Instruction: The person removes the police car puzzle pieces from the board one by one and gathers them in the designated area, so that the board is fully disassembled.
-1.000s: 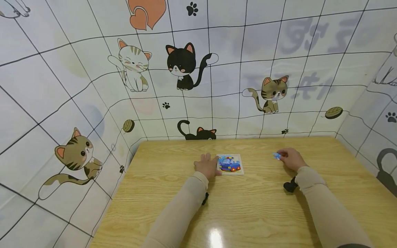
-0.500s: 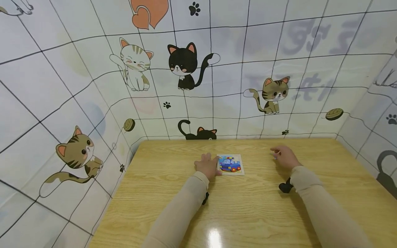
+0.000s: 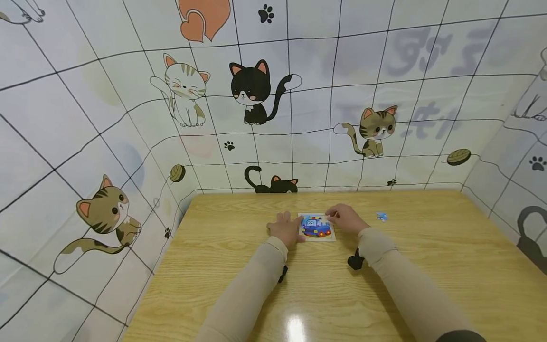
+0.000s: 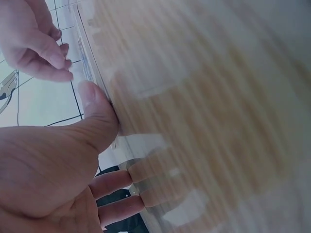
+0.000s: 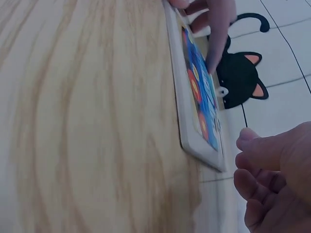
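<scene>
A small square jigsaw puzzle point(image 3: 316, 227) showing a blue cartoon car lies in a pale frame on the table. My left hand point(image 3: 285, 230) rests at its left side, fingers spread on the table and thumb against the frame. In the right wrist view, a digit of that hand reaches along the puzzle's picture point(image 5: 201, 92). My right hand point(image 3: 347, 218) is at the puzzle's upper right corner. Its thumb and index finger pinch a small puzzle piece, mostly hidden by the fingertips. In the right wrist view, the right hand point(image 5: 277, 170) hovers beside the frame's edge.
Several loose light-blue puzzle pieces point(image 3: 381, 216) lie on the wooden table point(image 3: 333, 294), right of the right hand. Behind the table stands a wall covering point(image 3: 312, 104) with printed cats and grid lines.
My right hand went to the loose pieces, then moved left to the puzzle's upper right corner, leaving other pieces behind. The left hand and the frame have stayed put.
</scene>
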`<control>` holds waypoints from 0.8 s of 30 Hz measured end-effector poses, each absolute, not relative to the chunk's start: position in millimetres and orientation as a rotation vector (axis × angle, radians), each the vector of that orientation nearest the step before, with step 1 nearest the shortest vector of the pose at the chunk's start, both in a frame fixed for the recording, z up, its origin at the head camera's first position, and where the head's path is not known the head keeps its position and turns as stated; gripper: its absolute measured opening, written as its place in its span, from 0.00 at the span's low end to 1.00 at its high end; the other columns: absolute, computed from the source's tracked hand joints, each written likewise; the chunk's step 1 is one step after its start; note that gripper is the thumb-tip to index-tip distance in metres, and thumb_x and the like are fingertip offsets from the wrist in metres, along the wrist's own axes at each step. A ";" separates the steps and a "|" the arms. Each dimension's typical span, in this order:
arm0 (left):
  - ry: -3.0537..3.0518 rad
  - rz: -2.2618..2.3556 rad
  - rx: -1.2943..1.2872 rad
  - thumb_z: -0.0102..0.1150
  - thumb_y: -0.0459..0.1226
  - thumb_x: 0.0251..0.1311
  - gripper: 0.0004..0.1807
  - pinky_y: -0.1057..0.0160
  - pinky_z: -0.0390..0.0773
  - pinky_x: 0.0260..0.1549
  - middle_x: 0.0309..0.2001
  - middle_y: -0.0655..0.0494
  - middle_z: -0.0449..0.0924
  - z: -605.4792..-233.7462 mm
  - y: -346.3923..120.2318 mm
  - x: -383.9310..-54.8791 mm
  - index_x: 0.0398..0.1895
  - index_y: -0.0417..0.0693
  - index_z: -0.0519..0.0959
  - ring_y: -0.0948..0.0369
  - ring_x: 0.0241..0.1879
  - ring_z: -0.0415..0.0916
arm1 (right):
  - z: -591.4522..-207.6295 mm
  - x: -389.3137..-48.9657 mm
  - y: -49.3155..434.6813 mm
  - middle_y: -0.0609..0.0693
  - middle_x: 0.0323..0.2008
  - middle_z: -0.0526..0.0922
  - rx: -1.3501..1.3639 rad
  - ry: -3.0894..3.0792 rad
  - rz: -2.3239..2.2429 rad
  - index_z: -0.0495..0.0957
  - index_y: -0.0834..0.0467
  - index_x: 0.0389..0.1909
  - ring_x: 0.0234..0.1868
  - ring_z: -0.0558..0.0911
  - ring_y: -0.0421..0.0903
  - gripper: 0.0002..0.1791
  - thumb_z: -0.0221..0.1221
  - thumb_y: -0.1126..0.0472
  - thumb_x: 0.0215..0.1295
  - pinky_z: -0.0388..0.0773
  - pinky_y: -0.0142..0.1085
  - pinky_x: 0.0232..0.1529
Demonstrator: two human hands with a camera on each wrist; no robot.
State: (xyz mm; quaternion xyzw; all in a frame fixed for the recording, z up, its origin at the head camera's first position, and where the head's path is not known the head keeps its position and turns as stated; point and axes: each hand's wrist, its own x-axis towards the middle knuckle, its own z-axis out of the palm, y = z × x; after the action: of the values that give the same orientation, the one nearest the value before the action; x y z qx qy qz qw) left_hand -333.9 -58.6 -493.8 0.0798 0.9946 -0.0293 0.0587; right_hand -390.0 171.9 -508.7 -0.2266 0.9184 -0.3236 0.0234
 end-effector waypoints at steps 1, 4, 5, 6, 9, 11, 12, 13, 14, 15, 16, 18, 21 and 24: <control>3.009 -0.088 0.239 0.56 0.66 0.60 0.41 0.42 0.76 0.39 0.56 0.53 0.65 -494.3 -58.5 -334.5 0.78 0.78 0.60 0.51 0.55 0.62 | -509.4 -390.2 167.4 0.58 0.41 0.82 -0.701 2.835 -1.004 0.83 0.68 0.52 0.41 0.80 0.52 0.12 0.58 0.67 0.73 0.79 0.48 0.43; 3.000 -0.083 0.231 0.56 0.66 0.60 0.41 0.41 0.76 0.40 0.57 0.53 0.65 -494.6 -57.6 -335.7 0.77 0.79 0.60 0.51 0.56 0.62 | -512.5 -390.7 158.5 0.57 0.41 0.82 -0.708 2.838 -0.984 0.83 0.68 0.50 0.41 0.80 0.51 0.11 0.60 0.67 0.72 0.79 0.48 0.43; 3.002 -0.082 0.232 0.56 0.66 0.59 0.41 0.41 0.76 0.41 0.57 0.52 0.66 -494.2 -57.3 -335.4 0.77 0.79 0.60 0.51 0.56 0.62 | -513.3 -390.4 156.5 0.57 0.40 0.82 -0.710 2.843 -0.974 0.83 0.68 0.49 0.41 0.80 0.52 0.10 0.60 0.67 0.71 0.79 0.49 0.44; 3.001 -0.081 0.232 0.56 0.66 0.59 0.41 0.41 0.76 0.41 0.57 0.52 0.66 -493.7 -56.9 -335.3 0.77 0.79 0.60 0.51 0.56 0.62 | -514.3 -390.2 154.8 0.57 0.41 0.82 -0.709 2.851 -0.966 0.84 0.68 0.48 0.42 0.80 0.52 0.10 0.61 0.67 0.71 0.79 0.49 0.45; 3.005 -0.089 0.235 0.56 0.66 0.59 0.41 0.40 0.76 0.42 0.57 0.52 0.66 -494.1 -56.3 -335.4 0.77 0.79 0.60 0.51 0.56 0.62 | -515.5 -388.8 150.2 0.58 0.40 0.81 -0.720 2.883 -0.928 0.83 0.68 0.47 0.43 0.81 0.53 0.09 0.61 0.69 0.70 0.79 0.50 0.46; 3.011 -0.103 0.235 0.55 0.67 0.60 0.41 0.40 0.76 0.42 0.57 0.53 0.66 -494.3 -56.1 -335.1 0.77 0.79 0.60 0.51 0.56 0.62 | -515.5 -388.3 147.0 0.58 0.40 0.81 -0.719 2.909 -0.903 0.83 0.68 0.46 0.42 0.80 0.53 0.08 0.62 0.69 0.69 0.79 0.51 0.47; 3.011 -0.109 0.235 0.55 0.67 0.60 0.40 0.40 0.76 0.43 0.58 0.53 0.66 -494.8 -56.2 -335.3 0.77 0.79 0.60 0.51 0.56 0.62 | -515.6 -388.2 145.4 0.58 0.40 0.81 -0.712 2.920 -0.892 0.82 0.68 0.46 0.43 0.80 0.53 0.08 0.62 0.69 0.69 0.79 0.50 0.47; 3.011 -0.118 0.235 0.54 0.67 0.60 0.40 0.40 0.76 0.43 0.58 0.53 0.66 -495.2 -56.2 -335.3 0.77 0.80 0.59 0.51 0.56 0.62 | -515.5 -388.1 143.8 0.58 0.40 0.81 -0.705 2.929 -0.884 0.82 0.69 0.45 0.42 0.81 0.54 0.08 0.62 0.69 0.69 0.79 0.50 0.47; 3.013 -0.124 0.235 0.54 0.67 0.61 0.40 0.41 0.77 0.42 0.58 0.53 0.66 -495.1 -56.1 -334.9 0.77 0.80 0.60 0.51 0.56 0.62 | -515.5 -388.0 142.3 0.58 0.40 0.81 -0.697 2.935 -0.874 0.82 0.69 0.45 0.42 0.81 0.54 0.08 0.62 0.69 0.69 0.79 0.50 0.48; 3.015 -0.129 0.236 0.54 0.67 0.60 0.40 0.41 0.77 0.41 0.57 0.53 0.66 -494.7 -56.1 -334.4 0.77 0.80 0.60 0.52 0.55 0.62 | -515.9 -388.2 141.0 0.58 0.40 0.81 -0.687 2.937 -0.871 0.81 0.68 0.44 0.42 0.81 0.54 0.07 0.62 0.69 0.69 0.79 0.50 0.48; 3.015 -0.133 0.236 0.54 0.67 0.61 0.40 0.42 0.77 0.41 0.57 0.53 0.66 -494.4 -56.2 -334.1 0.77 0.80 0.60 0.52 0.55 0.62 | -516.3 -388.2 140.1 0.59 0.40 0.80 -0.689 2.939 -0.864 0.81 0.69 0.44 0.42 0.81 0.54 0.07 0.62 0.69 0.70 0.79 0.50 0.47; 3.013 -0.136 0.239 0.54 0.67 0.61 0.40 0.42 0.77 0.40 0.57 0.53 0.66 -494.1 -56.4 -334.1 0.77 0.80 0.60 0.52 0.54 0.62 | -517.0 -388.2 138.2 0.59 0.40 0.81 -0.666 2.940 -0.868 0.81 0.68 0.43 0.41 0.81 0.53 0.06 0.61 0.68 0.70 0.80 0.50 0.46; 3.016 -0.134 0.241 0.54 0.67 0.60 0.40 0.42 0.77 0.39 0.57 0.53 0.66 -496.0 -56.9 -335.9 0.77 0.80 0.60 0.52 0.54 0.62 | -516.8 -388.2 135.6 0.58 0.39 0.81 -0.625 2.935 -0.896 0.81 0.67 0.42 0.39 0.81 0.52 0.05 0.60 0.68 0.71 0.80 0.49 0.44; 3.021 -0.136 0.238 0.54 0.68 0.60 0.40 0.42 0.76 0.39 0.56 0.53 0.66 -500.5 -57.5 -339.0 0.77 0.81 0.60 0.52 0.54 0.62 | -514.8 -388.0 132.8 0.56 0.37 0.82 -0.585 2.936 -0.932 0.80 0.65 0.41 0.37 0.80 0.50 0.04 0.60 0.67 0.71 0.80 0.48 0.43</control>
State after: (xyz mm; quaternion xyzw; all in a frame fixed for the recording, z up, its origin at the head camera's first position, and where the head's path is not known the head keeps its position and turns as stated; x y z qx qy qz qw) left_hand -339.0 -57.5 -500.5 0.0782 0.9945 -0.0447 0.0539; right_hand -388.0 132.8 -514.8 -0.1866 0.9364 -0.2971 0.0033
